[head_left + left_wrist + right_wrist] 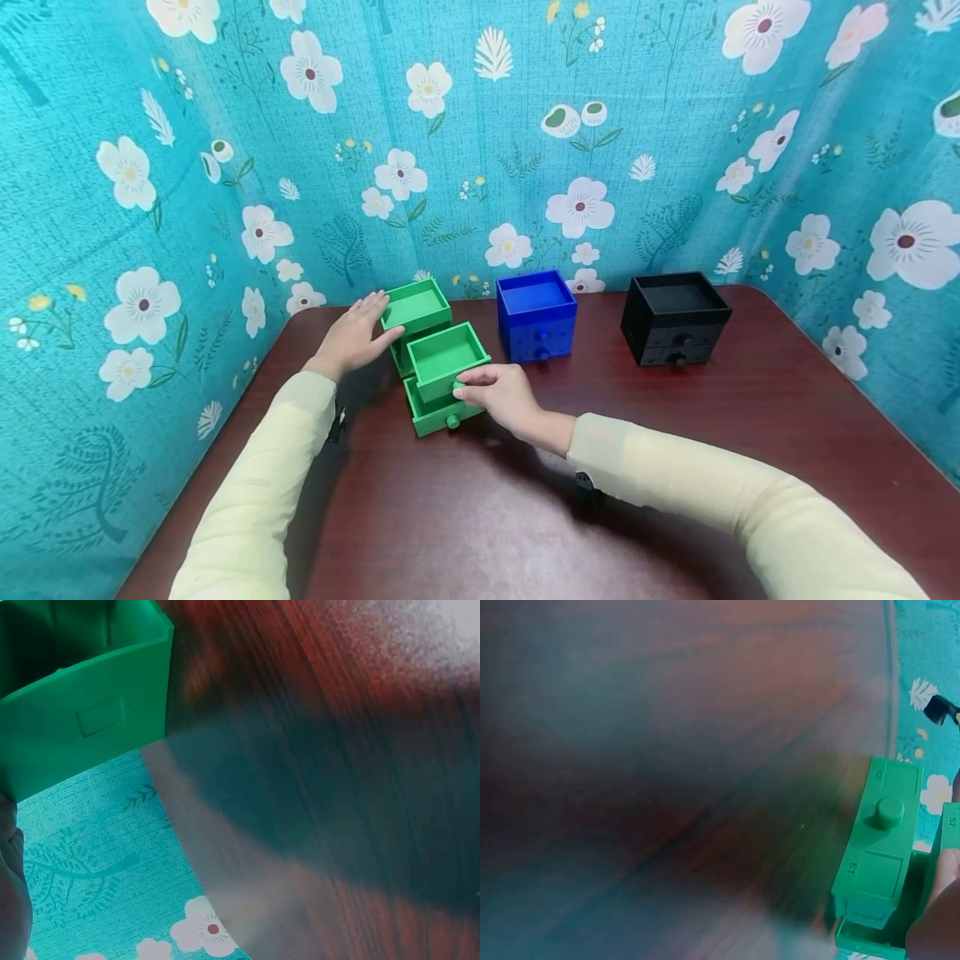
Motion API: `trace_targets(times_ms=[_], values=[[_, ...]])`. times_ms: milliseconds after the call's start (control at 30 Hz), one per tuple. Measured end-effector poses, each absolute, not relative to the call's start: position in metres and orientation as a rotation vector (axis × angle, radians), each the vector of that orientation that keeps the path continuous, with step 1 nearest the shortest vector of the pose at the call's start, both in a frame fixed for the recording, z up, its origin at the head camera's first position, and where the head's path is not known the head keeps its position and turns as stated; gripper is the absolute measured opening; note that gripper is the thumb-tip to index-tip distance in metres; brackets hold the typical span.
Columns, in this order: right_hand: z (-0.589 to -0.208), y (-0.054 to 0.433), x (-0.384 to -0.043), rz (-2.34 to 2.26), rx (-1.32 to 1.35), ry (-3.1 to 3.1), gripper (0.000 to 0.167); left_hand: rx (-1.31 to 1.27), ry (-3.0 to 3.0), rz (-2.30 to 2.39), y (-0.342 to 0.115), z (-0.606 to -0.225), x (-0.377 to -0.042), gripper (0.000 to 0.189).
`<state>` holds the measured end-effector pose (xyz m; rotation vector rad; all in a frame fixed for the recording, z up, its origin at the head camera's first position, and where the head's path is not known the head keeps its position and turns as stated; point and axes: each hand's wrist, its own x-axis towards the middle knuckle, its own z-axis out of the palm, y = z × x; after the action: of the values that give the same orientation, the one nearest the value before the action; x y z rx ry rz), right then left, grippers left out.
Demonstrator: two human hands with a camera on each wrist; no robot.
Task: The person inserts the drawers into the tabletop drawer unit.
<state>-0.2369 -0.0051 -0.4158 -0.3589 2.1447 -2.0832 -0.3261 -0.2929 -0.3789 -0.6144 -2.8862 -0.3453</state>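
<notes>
A small green cabinet (pixel 417 307) with an open tray top stands left of the table's middle. Its upper drawer (pixel 448 357) and lower drawer (pixel 433 422) are both pulled out toward me, the upper one above the lower. My left hand (pixel 351 335) rests at the cabinet's left side, fingers straight along the top edge and thumb at the front corner. With thumb and fingers, my right hand (pixel 508 398) pinches the upper drawer's knob. In the right wrist view, the lower drawer's front (pixel 877 847) shows its round knob (pixel 889 812), which no hand touches.
A blue cabinet (pixel 536 321) stands to the right of the green one, and a black cabinet (pixel 675 321) farther right; their drawers look closed. A floral turquoise curtain (pixel 450 167) hangs behind the dark reddish-brown table (pixel 480 517).
</notes>
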Motion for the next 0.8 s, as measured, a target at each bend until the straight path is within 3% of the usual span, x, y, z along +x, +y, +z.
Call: trace_targets(times_ms=[800], values=[[-0.421, -0.029, -0.260, -1.990, -0.298, 2.209, 0.019, -0.588, -2.897, -0.400, -0.294, -0.377, -0.326, 0.078]])
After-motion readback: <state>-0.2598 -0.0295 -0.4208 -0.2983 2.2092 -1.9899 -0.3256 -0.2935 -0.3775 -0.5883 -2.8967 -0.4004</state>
